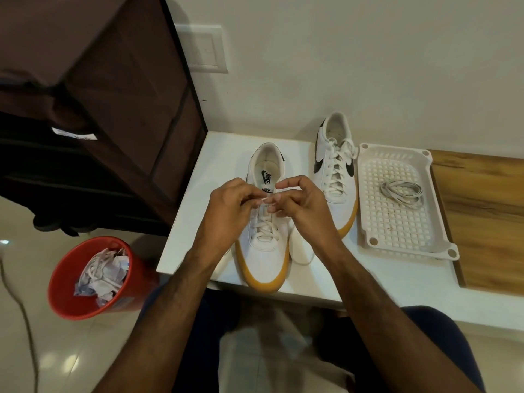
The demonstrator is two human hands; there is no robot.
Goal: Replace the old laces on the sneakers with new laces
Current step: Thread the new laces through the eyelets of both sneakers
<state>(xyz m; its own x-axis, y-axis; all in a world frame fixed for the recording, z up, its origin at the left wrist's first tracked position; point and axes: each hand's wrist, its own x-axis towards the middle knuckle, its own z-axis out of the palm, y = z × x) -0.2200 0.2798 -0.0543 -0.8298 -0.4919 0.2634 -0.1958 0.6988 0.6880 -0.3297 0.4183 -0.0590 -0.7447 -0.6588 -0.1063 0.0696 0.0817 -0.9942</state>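
Two white sneakers with gum soles stand on a white table (397, 282). The near sneaker (265, 251) lies toe towards me, with a white lace (265, 226) crossed through its lower eyelets. Over its tongue, my left hand (231, 205) and my right hand (300, 204) both pinch the lace's ends. A loose stretch of lace (304, 258) trails beside the shoe on the right. The far sneaker (336, 177) is fully laced and tied. A coiled greyish lace (402, 192) lies in a white perforated tray (368, 219).
A red bin (68, 285) holding crumpled paper and white laces stands on the floor at the left. A dark brown cabinet (127, 89) borders the table's left edge. A wooden board (487, 222) lies to the right of the tray. The wall is just behind.
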